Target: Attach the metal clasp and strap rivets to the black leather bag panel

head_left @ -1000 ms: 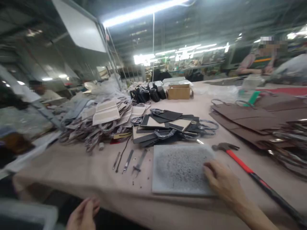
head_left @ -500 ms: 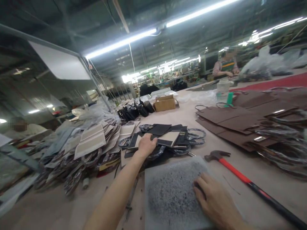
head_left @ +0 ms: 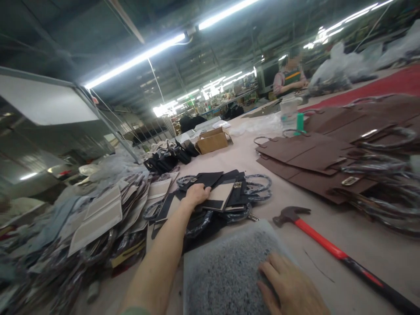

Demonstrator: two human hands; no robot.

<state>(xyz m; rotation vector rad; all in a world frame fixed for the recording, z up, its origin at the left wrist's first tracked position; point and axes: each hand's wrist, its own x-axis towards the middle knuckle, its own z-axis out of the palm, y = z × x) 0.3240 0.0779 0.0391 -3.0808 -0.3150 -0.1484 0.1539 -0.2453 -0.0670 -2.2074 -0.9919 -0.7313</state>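
Observation:
My left hand (head_left: pixel 196 195) reaches forward onto a pile of black leather bag pieces (head_left: pixel 226 194) and its fingers curl over the edge of a black-and-beige panel (head_left: pixel 220 197). My right hand (head_left: pixel 288 288) lies flat with fingers spread on a grey speckled stone slab (head_left: pixel 226 271) near the table's front edge. A hammer (head_left: pixel 331 249) with a red and black handle lies on the table just right of the slab, untouched.
A heap of beige and dark bag pieces (head_left: pixel 95 218) fills the left of the table. Brown leather panels (head_left: pixel 315 162) with handles lie at right. Black bags (head_left: pixel 166 159) and a cardboard box (head_left: pixel 211 141) stand farther back. A person (head_left: pixel 288 76) works at a far table.
My left arm came up from below the table edge and reached out to the black pile, taking hold of a panel. The view has tilted and moved closer. My right hand stayed on the slab.

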